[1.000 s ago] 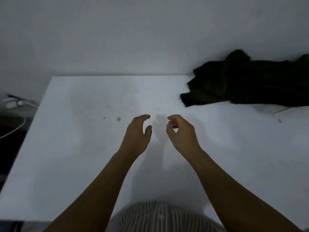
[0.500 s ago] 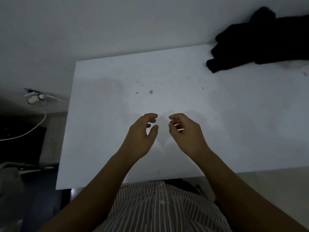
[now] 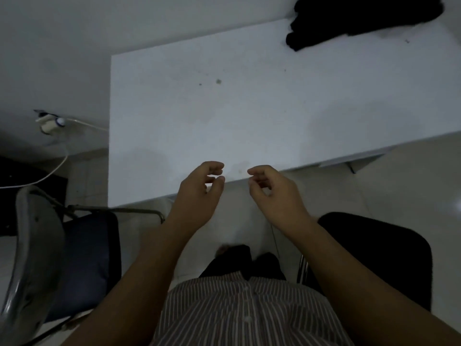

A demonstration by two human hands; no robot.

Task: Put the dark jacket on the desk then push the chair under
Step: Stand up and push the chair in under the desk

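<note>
Dark jacket (image 3: 359, 18) heaped on desk (image 3: 249, 108) far right corner, left hand (image 3: 197, 196) and right hand (image 3: 274, 193) empty, fingers loosely curled, side by side over near desk edge, blue-seated chair (image 3: 82, 265) at left, pulled out beside desk

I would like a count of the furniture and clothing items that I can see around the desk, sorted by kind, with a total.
Desk: 1
Chairs: 2, the blue-seated chair on the person's left and the black chair on the right
Dark jacket on the desk's far corner: 1
Total: 4
</note>
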